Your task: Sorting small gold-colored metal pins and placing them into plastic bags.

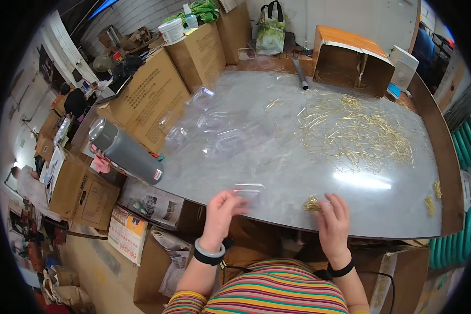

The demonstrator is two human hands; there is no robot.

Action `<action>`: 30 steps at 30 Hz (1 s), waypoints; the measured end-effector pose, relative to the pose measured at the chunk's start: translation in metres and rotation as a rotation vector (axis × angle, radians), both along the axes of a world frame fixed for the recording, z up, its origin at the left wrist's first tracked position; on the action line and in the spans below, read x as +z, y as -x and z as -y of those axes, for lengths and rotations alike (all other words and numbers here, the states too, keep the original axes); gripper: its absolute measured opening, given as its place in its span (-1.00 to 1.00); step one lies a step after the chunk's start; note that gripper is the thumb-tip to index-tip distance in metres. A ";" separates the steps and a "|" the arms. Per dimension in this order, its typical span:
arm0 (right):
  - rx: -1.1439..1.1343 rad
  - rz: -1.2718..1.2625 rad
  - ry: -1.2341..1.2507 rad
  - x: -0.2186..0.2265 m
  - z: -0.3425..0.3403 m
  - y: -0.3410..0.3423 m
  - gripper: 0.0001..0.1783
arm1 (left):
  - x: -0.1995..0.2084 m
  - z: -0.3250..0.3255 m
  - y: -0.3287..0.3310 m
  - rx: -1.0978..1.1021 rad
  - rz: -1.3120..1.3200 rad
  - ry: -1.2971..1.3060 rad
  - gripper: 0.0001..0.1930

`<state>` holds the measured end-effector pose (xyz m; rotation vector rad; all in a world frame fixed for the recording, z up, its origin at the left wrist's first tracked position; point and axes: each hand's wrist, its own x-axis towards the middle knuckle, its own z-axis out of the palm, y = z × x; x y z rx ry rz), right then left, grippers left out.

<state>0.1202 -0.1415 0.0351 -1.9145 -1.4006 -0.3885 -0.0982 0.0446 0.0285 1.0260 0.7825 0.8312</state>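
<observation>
At the near edge of the grey table, my left hand (225, 213) has its fingers closed at a small clear plastic case (252, 194); motion smears the fingertips. A light bangle and a dark band circle that wrist. My right hand (334, 215) is open, fingers apart and slightly bent. Just left of its thumb and fingers lies a small bundle of gold-coloured wire pins (311, 203); whether they touch it I cannot tell. Many loose gold pins (361, 128) spread across the far right of the table. Several more clear plastic cases (220, 123) lie at the far left.
A grey thermos (125, 152) stands at the left edge beside tall cardboard boxes (146, 99). An orange-topped open box (350, 60), a dark tube (300, 73) and a green bag (270, 34) are at the back. Two pin bundles (430, 205) lie by the right wooden rim (450, 172).
</observation>
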 end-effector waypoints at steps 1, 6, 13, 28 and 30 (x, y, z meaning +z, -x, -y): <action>-0.004 0.002 0.005 0.008 -0.003 0.004 -0.67 | 0.007 0.012 -0.009 -0.035 -0.008 0.014 -0.82; 0.595 -0.212 0.104 0.024 -0.019 0.020 -0.69 | 0.026 0.041 -0.020 -0.315 -0.001 0.164 -0.87; 0.666 -0.992 0.178 0.015 -0.007 0.018 -0.89 | 0.011 0.052 -0.013 -0.433 0.132 -0.132 -0.80; 0.518 -0.430 -0.070 -0.003 0.006 0.039 -0.79 | -0.001 0.085 -0.022 -0.259 0.042 -0.611 -0.71; 0.498 -0.397 -0.094 0.000 0.006 0.041 -0.81 | -0.002 0.084 -0.022 -0.293 -0.021 -0.735 -0.74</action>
